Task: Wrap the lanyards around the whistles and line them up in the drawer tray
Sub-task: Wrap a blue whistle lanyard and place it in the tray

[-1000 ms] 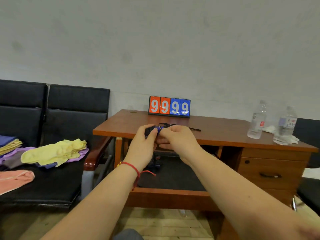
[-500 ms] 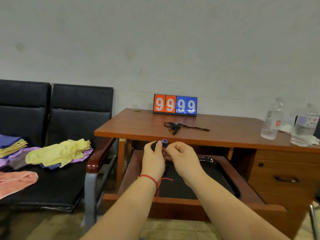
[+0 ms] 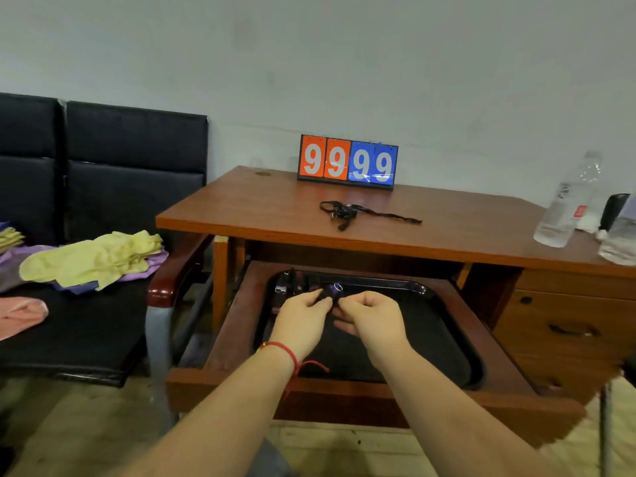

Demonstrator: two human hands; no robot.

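Nearest the camera, the left hand (image 3: 303, 316), a red string round its wrist, and the right hand (image 3: 370, 313) meet over the glossy black plastic tray (image 3: 447, 342) in the open wooden drawer (image 3: 344, 397). Their fingers (image 3: 325, 302) pinch a small dark whistle with a blue end (image 3: 332, 291), wound in its cord, from both sides. It hangs just above the tray's far left part, its blue end pointing away; other dark wrapped whistles (image 3: 289, 285) lie just to its left, so it likely goes beside them. Farther off, on the brown bench (image 3: 241, 208), an unwrapped black lanyard (image 3: 347, 212) sprawls before the orange-and-blue scoreboard (image 3: 347, 160).
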